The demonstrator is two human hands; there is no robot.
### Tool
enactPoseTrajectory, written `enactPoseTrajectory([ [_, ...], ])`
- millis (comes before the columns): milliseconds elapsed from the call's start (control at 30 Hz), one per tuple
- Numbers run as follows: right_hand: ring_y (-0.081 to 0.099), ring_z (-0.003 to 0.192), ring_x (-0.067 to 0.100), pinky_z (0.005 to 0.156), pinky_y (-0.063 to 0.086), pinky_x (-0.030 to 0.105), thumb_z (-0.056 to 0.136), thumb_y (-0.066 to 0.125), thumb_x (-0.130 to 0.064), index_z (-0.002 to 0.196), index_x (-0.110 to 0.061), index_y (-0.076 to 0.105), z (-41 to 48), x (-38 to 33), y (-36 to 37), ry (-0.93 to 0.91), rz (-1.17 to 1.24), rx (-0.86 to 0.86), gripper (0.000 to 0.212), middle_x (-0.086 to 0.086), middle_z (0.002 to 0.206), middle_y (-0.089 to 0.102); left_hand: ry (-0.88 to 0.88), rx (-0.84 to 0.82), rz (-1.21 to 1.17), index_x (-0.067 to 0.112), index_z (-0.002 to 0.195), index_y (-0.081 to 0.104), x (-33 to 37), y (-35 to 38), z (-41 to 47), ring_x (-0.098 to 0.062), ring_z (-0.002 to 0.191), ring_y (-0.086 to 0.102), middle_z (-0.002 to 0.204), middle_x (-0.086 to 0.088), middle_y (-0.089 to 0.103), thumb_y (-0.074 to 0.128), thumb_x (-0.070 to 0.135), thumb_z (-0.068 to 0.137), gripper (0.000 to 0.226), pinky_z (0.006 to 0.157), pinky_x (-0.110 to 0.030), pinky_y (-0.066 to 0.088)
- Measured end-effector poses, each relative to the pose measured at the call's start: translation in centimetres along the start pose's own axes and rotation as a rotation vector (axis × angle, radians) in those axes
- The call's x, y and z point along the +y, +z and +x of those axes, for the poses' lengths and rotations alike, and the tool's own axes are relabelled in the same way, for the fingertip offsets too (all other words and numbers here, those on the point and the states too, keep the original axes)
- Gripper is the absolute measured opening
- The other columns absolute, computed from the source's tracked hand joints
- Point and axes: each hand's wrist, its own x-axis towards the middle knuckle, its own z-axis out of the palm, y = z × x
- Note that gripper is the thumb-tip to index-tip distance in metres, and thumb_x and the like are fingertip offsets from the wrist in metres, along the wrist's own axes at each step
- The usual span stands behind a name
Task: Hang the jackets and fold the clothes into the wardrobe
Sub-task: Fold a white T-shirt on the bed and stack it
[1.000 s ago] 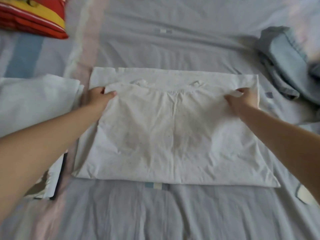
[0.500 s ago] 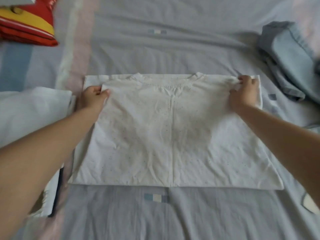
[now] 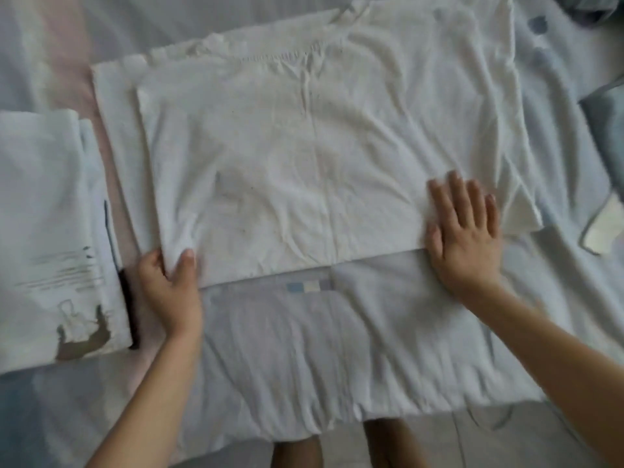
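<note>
The left hand (image 3: 169, 292) pinches the near-left corner of the white T-shirt (image 3: 304, 163), thumb on top. The right hand (image 3: 464, 234) lies flat, fingers straight, on its near-right edge.

Rumpled pale grey bedsheet (image 3: 304, 349) above a floor (image 3: 472, 444), possibly tiled.

Two white garments: one T-shirt (image 3: 304, 146) under my fingers (image 3: 454, 190), one folded printed top (image 3: 44, 231) beside my left hand (image 3: 169, 288); one bedsheet (image 3: 304, 349).
</note>
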Motion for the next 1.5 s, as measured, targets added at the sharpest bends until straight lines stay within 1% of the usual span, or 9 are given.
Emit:
enactPoseTrajectory([
  [200, 0.014, 0.144, 0.025, 0.117, -0.008, 0.035, 0.089, 0.040, -0.038, 0.149, -0.016, 0.026, -1.1, -0.1, 0.5, 0.186, 0.096, 0.063, 0.065, 0.012, 0.156, 0.023, -0.224, 0.272, 0.027, -0.003, 0.114, 0.057, 2.9, 2.7, -1.6, -0.030, 0.102, 0.058, 0.114, -0.017, 0.064, 0.065, 0.025, 0.082, 0.044, 0.084, -0.030, 0.039],
  [400, 0.029, 0.135, 0.027, 0.108, 0.016, 0.035, 0.089, 0.054, -0.044, 0.143, -0.013, 0.032, 0.5, -1.7, -2.1, 0.908, 0.385, 0.336, 0.067, 0.009, 0.149, 0.028, -0.238, 0.041, 0.123, 0.002, 0.118, 0.057, 2.9, 1.0, -0.3, -0.028, 0.108, 0.058, 0.119, -0.015, 0.062, 0.069, 0.027, 0.082, 0.045, 0.085, -0.028, 0.042],
  [634, 0.044, 0.121, 0.033, 0.098, 0.033, 0.036, 0.091, 0.057, -0.039, 0.127, -0.004, 0.044, 0.1, -0.1, -4.3, 1.028, 0.462, 0.127, 0.052, 0.016, 0.136, 0.038, -0.315, -0.167, 0.485, 0.008, 0.115, 0.063, 2.8, -2.7, -0.2, -0.039, 0.115, 0.051, 0.125, -0.018, 0.056, 0.062, 0.060, 0.077, 0.064, 0.104, -0.043, 0.036],
  [767, 0.052, 0.091, 0.020, 0.089, 0.037, 0.026, 0.096, 0.051, -0.021, 0.088, -0.012, 0.049, -1.2, 0.9, -5.6, 1.113, 0.659, 0.256, 0.012, 0.010, 0.102, 0.054, -0.437, -0.051, 0.292, 0.009, 0.131, 0.054, 2.2, -3.6, -1.8, -0.039, 0.131, 0.034, 0.142, -0.025, 0.035, 0.062, 0.058, 0.078, 0.073, 0.109, -0.040, 0.029],
  [934, 0.059, 0.059, 0.010, 0.047, 0.045, 0.020, 0.098, 0.045, -0.010, 0.083, -0.018, 0.040, -3.1, 3.5, -5.7, 1.353, 1.137, 0.407, 0.018, 0.011, 0.092, 0.060, -0.555, 0.016, -0.229, -0.004, 0.106, 0.063, 0.1, -4.7, -0.4, -0.023, 0.088, 0.061, 0.093, -0.011, 0.060, 0.071, 0.039, 0.080, 0.051, 0.071, -0.032, 0.052],
  [1034, 0.064, 0.064, 0.011, 0.045, 0.047, 0.018, 0.096, 0.055, -0.019, 0.095, -0.008, 0.053, -3.3, 3.3, -5.8, 1.282, 1.297, 0.297, 0.011, 0.008, 0.086, 0.066, -0.713, -0.056, -0.497, 0.021, 0.085, 0.053, 0.3, -4.8, 0.8, -0.002, 0.070, 0.055, 0.087, 0.008, 0.057, 0.059, 0.025, 0.093, 0.011, 0.051, -0.013, 0.046],
  [1235, 0.061, 0.068, 0.008, 0.052, 0.049, 0.017, 0.091, 0.064, -0.028, 0.093, -0.015, 0.059, -1.4, -0.1, -6.1, 1.193, 1.489, 0.120, 0.014, -0.001, 0.084, 0.063, -0.802, -0.123, -0.620, 0.025, 0.095, 0.051, -0.5, -4.9, 1.3, 0.002, 0.076, 0.053, 0.088, 0.012, 0.054, 0.045, 0.015, 0.098, 0.012, 0.053, -0.009, 0.047],
  [1335, 0.058, 0.069, 0.011, 0.047, 0.046, 0.016, 0.092, 0.063, -0.029, 0.089, -0.017, 0.059, -0.2, -0.8, -6.8, 1.336, 1.368, 0.193, 0.013, -0.002, 0.083, 0.057, -0.725, -0.046, -0.588, 0.025, 0.084, 0.049, -0.4, -4.8, 1.0, 0.001, 0.072, 0.054, 0.084, 0.010, 0.054, 0.051, 0.012, 0.096, 0.017, 0.053, -0.012, 0.048],
  [1502, 0.055, 0.113, 0.031, 0.066, 0.043, 0.011, 0.102, 0.038, -0.022, 0.130, -0.003, 0.053, -0.2, -3.1, -8.8, 1.308, 1.180, 0.404, 0.037, 0.016, 0.125, 0.059, -0.476, 0.029, -0.391, 0.024, 0.069, 0.040, -0.6, -6.0, 1.1, -0.012, 0.068, 0.054, 0.074, 0.006, 0.051, 0.059, 0.006, 0.088, 0.032, 0.064, -0.038, 0.057],
])
